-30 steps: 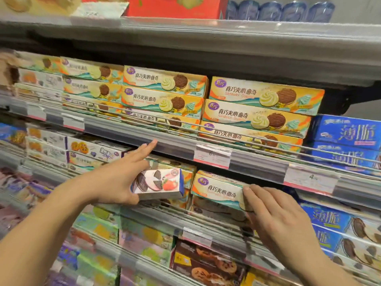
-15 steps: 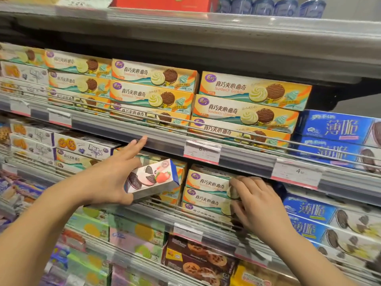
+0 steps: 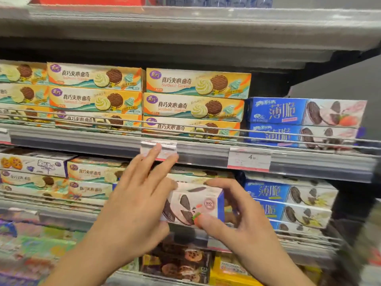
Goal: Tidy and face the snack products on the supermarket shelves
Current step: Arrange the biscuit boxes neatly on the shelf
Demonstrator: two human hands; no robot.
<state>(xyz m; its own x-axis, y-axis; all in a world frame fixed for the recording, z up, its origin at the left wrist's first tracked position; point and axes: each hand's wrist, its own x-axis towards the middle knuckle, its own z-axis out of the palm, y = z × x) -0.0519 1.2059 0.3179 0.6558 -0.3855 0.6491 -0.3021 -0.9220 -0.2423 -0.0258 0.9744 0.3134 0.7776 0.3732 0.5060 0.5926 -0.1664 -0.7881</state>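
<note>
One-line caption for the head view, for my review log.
Both hands, left hand and right hand, hold a strawberry sandwich-cookie box before the middle shelf of stacked cookie boxes.

Head view — close, facing shelves (image 3: 185,159).

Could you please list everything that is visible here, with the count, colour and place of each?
strawberry cookie box: one, white and blue, held before the middle shelf.
orange cookie boxes: several stacks, upper shelf.
blue cookie boxes: two visible on the upper shelf right, more below.
price tags: at least two, white, shelf rail.
left hand: one, grips the box's left end.
right hand: one, pinches its right end.
</note>
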